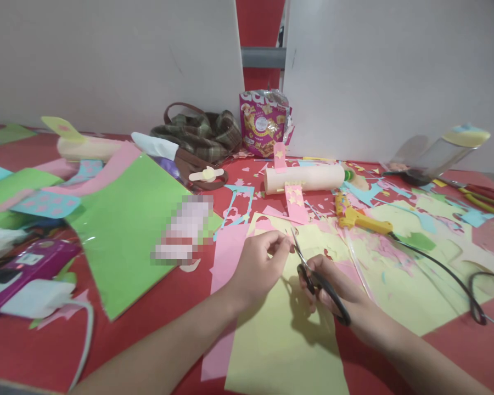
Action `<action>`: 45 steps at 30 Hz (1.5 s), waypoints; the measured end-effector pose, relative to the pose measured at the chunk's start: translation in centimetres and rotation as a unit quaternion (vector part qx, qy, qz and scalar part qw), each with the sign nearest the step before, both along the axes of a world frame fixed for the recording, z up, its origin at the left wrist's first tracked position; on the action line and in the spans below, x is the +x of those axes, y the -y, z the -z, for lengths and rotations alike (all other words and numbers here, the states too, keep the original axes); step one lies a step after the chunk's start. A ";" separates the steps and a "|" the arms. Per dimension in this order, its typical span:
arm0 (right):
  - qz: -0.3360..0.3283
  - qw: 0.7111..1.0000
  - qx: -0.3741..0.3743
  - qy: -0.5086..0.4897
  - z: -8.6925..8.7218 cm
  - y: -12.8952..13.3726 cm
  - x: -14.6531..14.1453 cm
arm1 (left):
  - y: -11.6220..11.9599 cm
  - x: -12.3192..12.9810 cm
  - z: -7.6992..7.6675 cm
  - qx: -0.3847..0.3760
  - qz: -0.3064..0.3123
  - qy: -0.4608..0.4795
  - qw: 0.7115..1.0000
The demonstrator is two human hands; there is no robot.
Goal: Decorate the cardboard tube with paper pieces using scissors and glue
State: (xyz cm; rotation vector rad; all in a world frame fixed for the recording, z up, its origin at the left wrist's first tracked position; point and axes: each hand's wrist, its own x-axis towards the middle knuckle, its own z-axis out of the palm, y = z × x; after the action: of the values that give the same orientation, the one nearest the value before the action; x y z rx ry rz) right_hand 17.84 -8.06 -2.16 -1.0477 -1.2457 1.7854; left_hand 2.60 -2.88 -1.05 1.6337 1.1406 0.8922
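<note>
Black-handled scissors (pixel 327 296) are gripped in my right hand (pixel 337 285), blades pointing up and to the left. My left hand (pixel 259 263) is closed in a pinch just left of the blade tips; whatever small piece lies between its fingertips is hidden. Beneath both hands is a yellow paper sheet (pixel 280 351), overlapping a pink sheet (pixel 218 334). Beyond them lies a cream paper tube (pixel 304 179) with pink tabs, one bearing yellow stars (pixel 295 196).
A yellow glue gun (pixel 364 220) with a black cord rests at right among paper scraps. Green sheets (pixel 127 236) and a purple box (pixel 45 269) are at left. Behind stand a snack bag (pixel 263 123), a plaid bag (pixel 201 134) and a clear tilted cylinder (pixel 447 156).
</note>
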 end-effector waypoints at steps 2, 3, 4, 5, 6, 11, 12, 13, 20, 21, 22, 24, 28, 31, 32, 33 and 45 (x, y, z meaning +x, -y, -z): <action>0.003 1.000 -0.007 -0.009 0.1 0.1 0.0 | 0.0 0.1 0.0 0.000 -0.003 0.000 1.000; 0.004 1.000 -0.011 -0.014 0.1 0.1 0.0 | 0.1 0.1 0.0 0.000 -0.004 0.000 1.000; 0.006 1.000 -0.015 -0.019 0.2 0.1 0.0 | 0.1 0.1 0.0 -0.001 -0.005 0.000 1.000; 0.008 1.000 -0.018 -0.022 0.2 0.1 0.0 | 0.1 0.1 0.0 -0.003 -0.007 0.001 1.000; 0.009 0.999 -0.021 -0.024 0.1 0.1 0.0 | 0.1 0.2 0.0 -0.005 -0.009 0.002 1.000; 0.013 0.999 -0.034 -0.033 0.1 0.0 0.0 | 0.2 0.2 -0.2 -0.014 -0.016 0.012 1.000; 0.013 0.999 -0.033 -0.038 0.2 0.0 0.0 | 0.2 0.2 -0.3 -0.015 -0.017 0.012 1.000; 0.012 0.999 -0.031 -0.043 0.2 0.0 0.0 | 0.2 0.2 -0.3 -0.014 -0.018 0.011 1.000; 0.018 0.998 -0.032 -0.049 0.2 0.0 0.1 | 0.3 0.2 -0.2 0.010 -0.020 0.006 1.000; 0.018 0.998 -0.034 -0.047 0.1 0.0 0.0 | 0.3 0.2 -0.2 0.012 -0.020 0.005 1.000; 0.016 0.998 -0.034 -0.046 0.1 0.0 0.0 | 0.3 0.2 -0.3 0.013 -0.019 0.003 1.000; 0.012 0.998 -0.033 -0.046 0.0 -0.1 0.0 | 0.3 0.1 -0.3 0.013 -0.018 -0.001 1.000; 0.013 0.999 -0.035 -0.037 0.0 0.0 0.0 | 0.3 0.1 -0.3 0.018 -0.016 -0.008 1.000; 0.009 0.999 -0.035 -0.034 0.0 0.0 0.0 | 0.3 0.2 -0.3 0.022 -0.015 -0.011 1.000; 0.008 0.999 -0.034 -0.034 0.0 0.0 0.0 | 0.3 0.2 -0.3 0.021 -0.016 -0.011 1.000; 0.009 0.999 -0.034 -0.033 0.0 0.0 0.0 | 0.3 0.2 -0.3 0.020 -0.017 -0.012 1.000; 0.001 0.999 -0.027 -0.031 0.1 0.0 0.1 | 0.2 0.2 -0.2 -0.013 -0.023 -0.002 1.000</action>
State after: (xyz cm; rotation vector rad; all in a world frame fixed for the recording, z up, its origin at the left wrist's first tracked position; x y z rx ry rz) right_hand 17.92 -8.06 -2.29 -1.0155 -1.1640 1.8447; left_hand 2.77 -3.12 -0.81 1.5950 1.1917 0.9011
